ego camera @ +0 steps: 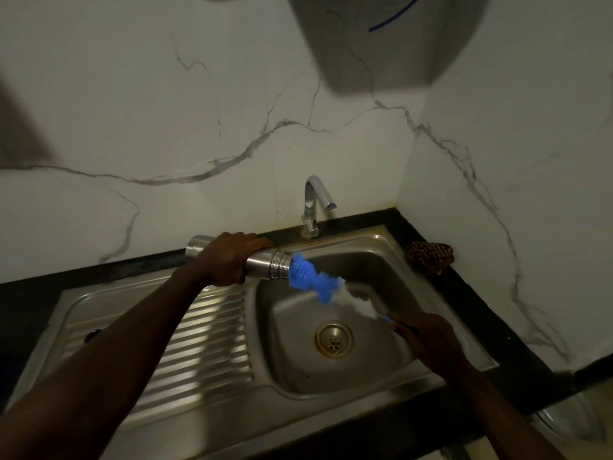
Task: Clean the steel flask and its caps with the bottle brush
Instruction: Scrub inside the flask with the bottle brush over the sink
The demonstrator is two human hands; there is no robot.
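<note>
Steel flask (pixel 262 260) held level over sink (pixel 374 386) far-left rim, left hand (pixel 229 258) clamped round body — mouth faces right. Bottle brush (pixel 311 277) in line, blue bristles at mouth; right hand (pixel 428 340) clamped on handle, near-right.

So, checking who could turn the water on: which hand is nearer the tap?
Left. The left hand grips the flask just below-left of the tap; the right hand holds the brush over the basin.
</note>
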